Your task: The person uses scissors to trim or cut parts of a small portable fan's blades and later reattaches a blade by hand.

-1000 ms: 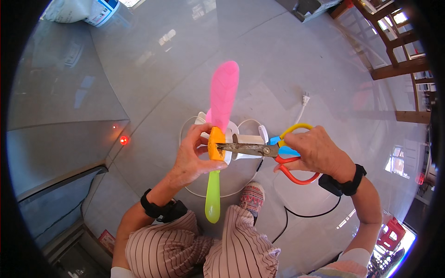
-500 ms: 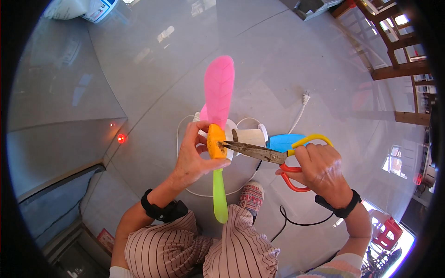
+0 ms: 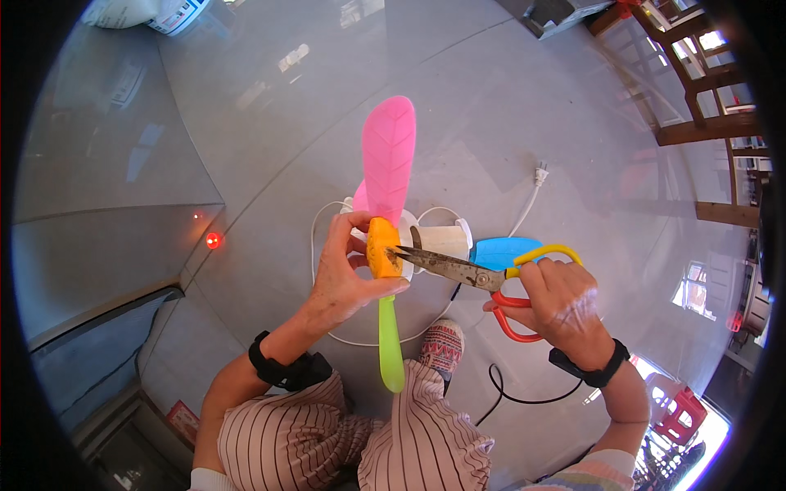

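In front of me is a small fan with a pale body (image 3: 442,239), a pink blade (image 3: 390,155) pointing away and a green blade (image 3: 390,348) pointing toward me. My left hand (image 3: 332,270) is closed round its orange hub (image 3: 379,237), fingers on the far side and thumb on the near side. My right hand (image 3: 563,295) grips scissors (image 3: 450,266) by their yellow and red handles. Their worn blades lie nearly together, tips at the dark, scuffed middle of the hub. How deep the tips reach I cannot tell.
A blue flat piece (image 3: 503,252) lies beyond the scissors. A white cord loops round the fan, and a white plug (image 3: 540,173) rests on the grey floor. A black cable (image 3: 536,401) curls near my right forearm. Wooden shelving (image 3: 704,127) stands at the right.
The scissors and my right hand have shifted very slightly left. My left hand keeps its hold on the hub, and the fan has hardly moved.
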{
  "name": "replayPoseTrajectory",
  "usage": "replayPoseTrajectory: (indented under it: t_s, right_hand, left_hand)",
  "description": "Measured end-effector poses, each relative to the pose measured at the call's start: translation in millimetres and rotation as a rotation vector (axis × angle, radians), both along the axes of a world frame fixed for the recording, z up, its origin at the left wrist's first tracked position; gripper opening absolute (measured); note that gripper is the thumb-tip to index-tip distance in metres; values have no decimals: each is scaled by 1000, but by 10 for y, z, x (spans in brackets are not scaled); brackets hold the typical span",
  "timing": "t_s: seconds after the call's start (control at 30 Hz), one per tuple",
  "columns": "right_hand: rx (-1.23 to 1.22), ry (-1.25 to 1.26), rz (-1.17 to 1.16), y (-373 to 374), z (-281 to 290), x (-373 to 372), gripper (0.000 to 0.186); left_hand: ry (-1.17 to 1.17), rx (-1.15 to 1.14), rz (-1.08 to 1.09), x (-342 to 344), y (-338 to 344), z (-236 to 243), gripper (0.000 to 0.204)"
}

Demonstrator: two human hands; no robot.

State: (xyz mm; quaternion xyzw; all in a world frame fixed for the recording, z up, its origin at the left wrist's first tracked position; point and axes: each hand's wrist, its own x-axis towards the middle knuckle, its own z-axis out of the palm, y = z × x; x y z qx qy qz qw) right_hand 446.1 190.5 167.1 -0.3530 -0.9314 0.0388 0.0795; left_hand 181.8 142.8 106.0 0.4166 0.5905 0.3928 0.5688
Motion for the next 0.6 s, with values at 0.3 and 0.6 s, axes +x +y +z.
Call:
replayPoseTrajectory:
  t_s: [0.3,0.6]
  right_hand:
    - [10,-38,22,-25,-36,4,51]
    - [16,-28,51,-19,-74,-4,46]
  left_hand:
    - [13,-7,1,2,-10,17,71]
    - [37,0,-8,-1,-23,5,71]
